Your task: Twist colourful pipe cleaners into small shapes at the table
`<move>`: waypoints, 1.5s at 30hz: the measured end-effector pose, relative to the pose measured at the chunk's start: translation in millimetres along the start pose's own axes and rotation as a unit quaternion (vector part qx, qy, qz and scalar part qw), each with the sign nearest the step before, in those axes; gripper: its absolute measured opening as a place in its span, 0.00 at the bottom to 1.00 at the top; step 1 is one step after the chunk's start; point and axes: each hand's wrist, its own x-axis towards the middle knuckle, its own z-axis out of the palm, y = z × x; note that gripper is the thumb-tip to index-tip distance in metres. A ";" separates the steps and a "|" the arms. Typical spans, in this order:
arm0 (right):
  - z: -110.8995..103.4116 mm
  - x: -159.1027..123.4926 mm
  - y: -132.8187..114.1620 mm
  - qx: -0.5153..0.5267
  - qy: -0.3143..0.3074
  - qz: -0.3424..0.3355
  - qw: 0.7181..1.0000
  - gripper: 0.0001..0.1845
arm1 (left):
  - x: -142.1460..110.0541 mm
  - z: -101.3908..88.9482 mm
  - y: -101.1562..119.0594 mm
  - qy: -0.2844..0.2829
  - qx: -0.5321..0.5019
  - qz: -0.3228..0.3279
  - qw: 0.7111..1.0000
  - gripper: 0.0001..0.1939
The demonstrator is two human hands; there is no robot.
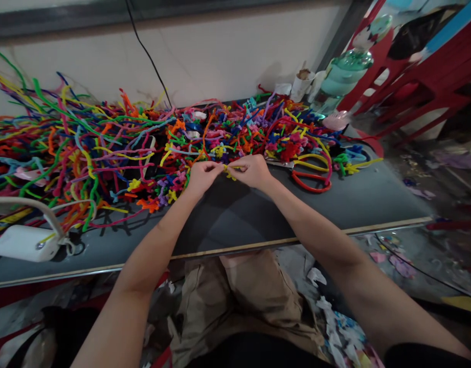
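Observation:
My left hand [205, 176] and my right hand [251, 171] meet over the front of the table, both pinched on a short yellow pipe cleaner [230, 176]. Its bent middle shows between the fingertips; part of it is hidden behind my fingers. Just beyond my hands lies a heap of coloured pipe cleaners [116, 138], some straight and many twisted into small shapes. To the right of my right hand, scissors with red handles [311, 188] rest partly under the heap, their blades near my knuckles.
At the left front stands a white box with a bent arm [26, 243]. A paper cup [301, 86] and a green clear figure-shaped container [344, 76] stand at the back right. The dark table [235, 220] ends just before my lap. Red chairs [423, 97] and scraps are beyond it.

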 end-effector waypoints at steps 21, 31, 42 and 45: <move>0.6 7.0 15.3 0.261 -0.160 0.136 0.942 0.18 | -4.7 -36.6 -2.2 -0.028 0.381 0.456 0.804 0.14; -0.6 -0.9 -8.1 0.089 -0.033 0.029 0.995 0.11 | 0.1 -7.2 0.3 -0.020 0.025 0.142 0.989 0.14; 6.1 -0.1 4.6 0.116 -0.026 0.088 0.989 0.15 | 2.7 -8.6 -2.8 -0.033 -0.118 0.010 0.992 0.12; 4.7 0.7 4.1 0.138 -0.025 0.094 0.986 0.16 | 2.0 -7.2 -1.6 -0.033 -0.114 0.012 0.993 0.14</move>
